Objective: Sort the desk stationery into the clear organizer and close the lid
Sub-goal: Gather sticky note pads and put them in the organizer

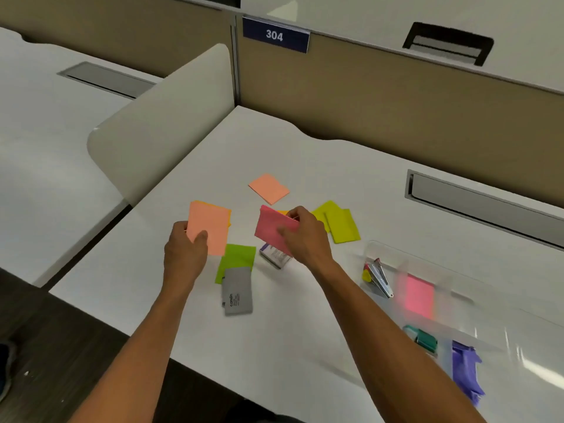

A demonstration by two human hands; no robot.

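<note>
Currently, stage: gathering loose sticky notes off the white desk (305,166); the sorting looks partly done.
Left hand: the left hand (186,254) pinches a peach sticky-note stack (209,227) by its near corner, thumb on top, lifted above the desk.
Right hand: the right hand (305,236) grips a pink sticky-note pad (273,228), fingers curled round its right edge, held tilted over a small printed box (274,256).
Organizer: the clear organizer (457,303) sits at the right, lid open, near the right forearm; it already holds a stapler (380,279), a pink pad (419,296), a teal item (424,338) and a purple item (465,367).
Still out: a peach note (268,188), yellow-green notes (338,222), a green note (236,261) and a grey Camlin card (238,291) overlapping it.
Risk, loose sheets: a corner pinch may let the peach stack fan or shed sheets if swung quickly.
Risk, forearm: reaching back for more notes could nudge the organizer or its raised lid.
Risk, closing: notes dropped in crooked or curled upward could probably stop the lid seating.
</note>
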